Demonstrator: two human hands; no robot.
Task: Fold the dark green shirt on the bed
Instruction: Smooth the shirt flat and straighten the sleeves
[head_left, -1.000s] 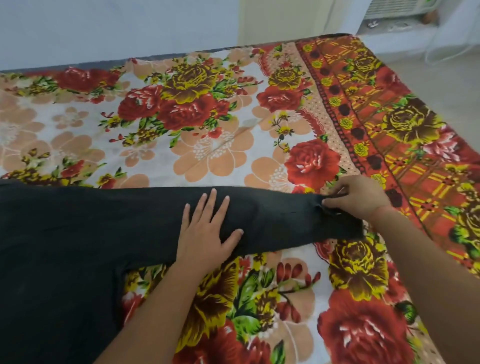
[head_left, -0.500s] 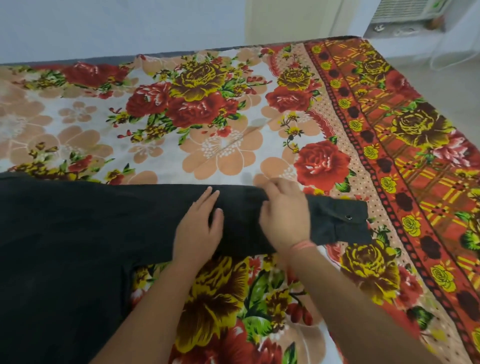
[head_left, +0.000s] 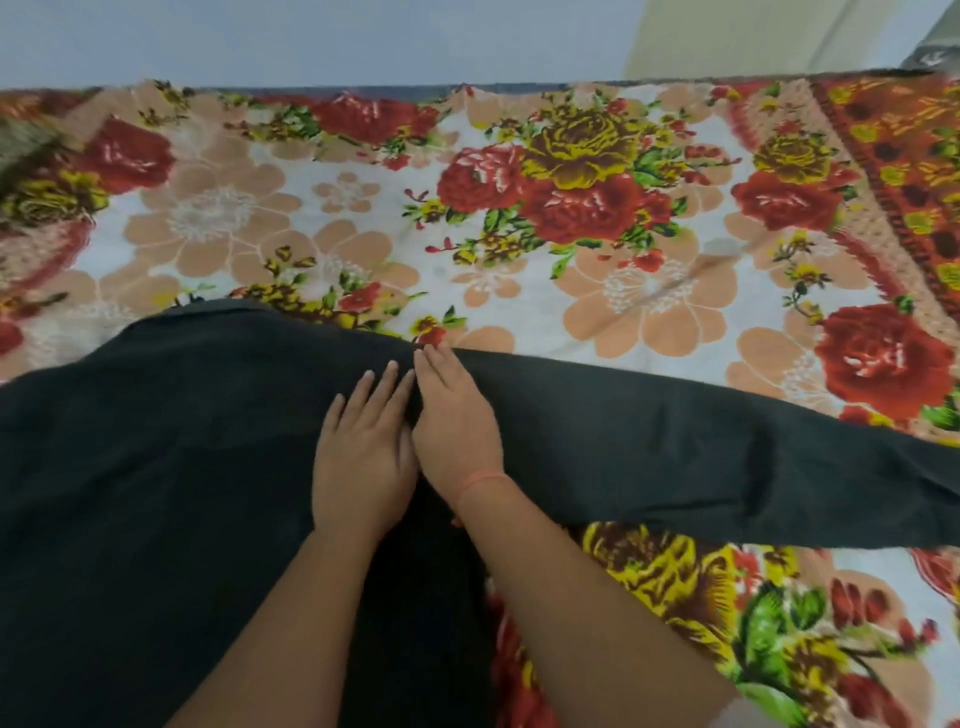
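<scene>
shirt (head_left: 171, 467): dark, spread flat on bed (head_left: 649, 306), fills 7–9 o'clock
left hand (head_left: 363, 457): flat on shirt, fingers extended, gripping nothing
right hand (head_left: 457, 421): touching left, palm down, released
sleeve (head_left: 727, 457): runs out to 3 o'clock

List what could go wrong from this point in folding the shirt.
1. Both hands, left hand and right hand, lie flat side by side near the shoulder of the dark green shirt; pressing there may push wrinkles into the body instead of out.
2. The sleeve stretches unheld to the right across the floral bedsheet, its cuff out of view, so it may twist or fold over crooked.
</scene>
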